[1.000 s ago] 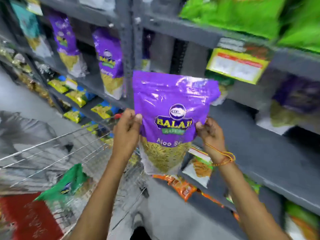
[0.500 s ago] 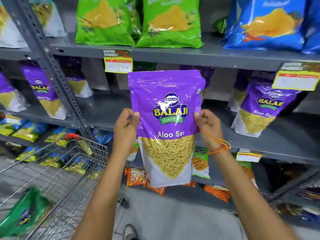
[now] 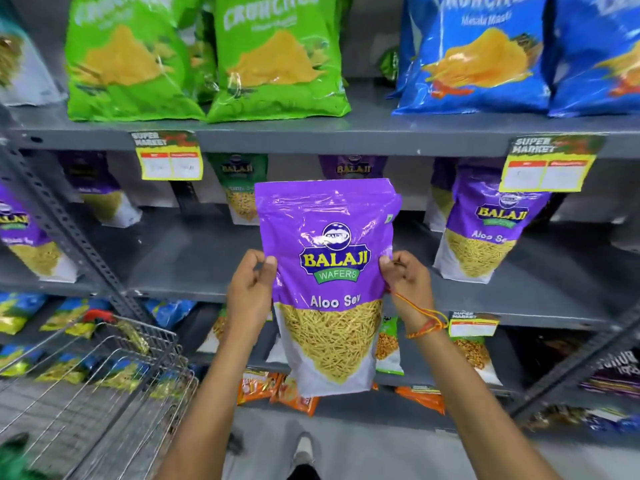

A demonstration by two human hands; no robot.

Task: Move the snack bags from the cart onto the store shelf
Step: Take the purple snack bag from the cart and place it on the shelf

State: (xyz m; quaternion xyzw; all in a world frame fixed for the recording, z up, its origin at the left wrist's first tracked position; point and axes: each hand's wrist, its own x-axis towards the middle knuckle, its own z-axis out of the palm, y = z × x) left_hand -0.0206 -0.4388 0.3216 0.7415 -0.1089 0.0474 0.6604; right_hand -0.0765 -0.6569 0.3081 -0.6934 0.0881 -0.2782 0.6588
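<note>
A purple Balaji Aloo Sev bag [image 3: 329,271] hangs upright in front of the grey middle shelf [image 3: 194,261]. My left hand [image 3: 251,292] pinches its left edge and my right hand [image 3: 408,285] pinches its right edge. The bag is in the air, apart from the shelf board. Matching purple bags stand on that shelf at the right [image 3: 485,230], at the left [image 3: 27,244] and further back. The wire cart [image 3: 114,372] is at the lower left, with a green bag [image 3: 17,459] showing at its near corner.
Green bags [image 3: 207,57] and blue bags [image 3: 485,53] fill the shelf above. Yellow price tags [image 3: 169,155] hang from that shelf's edge. Small packs and orange packets [image 3: 277,389] lie on the lower shelves. A slotted upright post [image 3: 69,233] slants at the left. My shoe [image 3: 304,448] is on the floor.
The view has swung from the cart side to face the shelves squarely. Both hands have kept hold of the purple bag and brought it up in front of the middle shelf.
</note>
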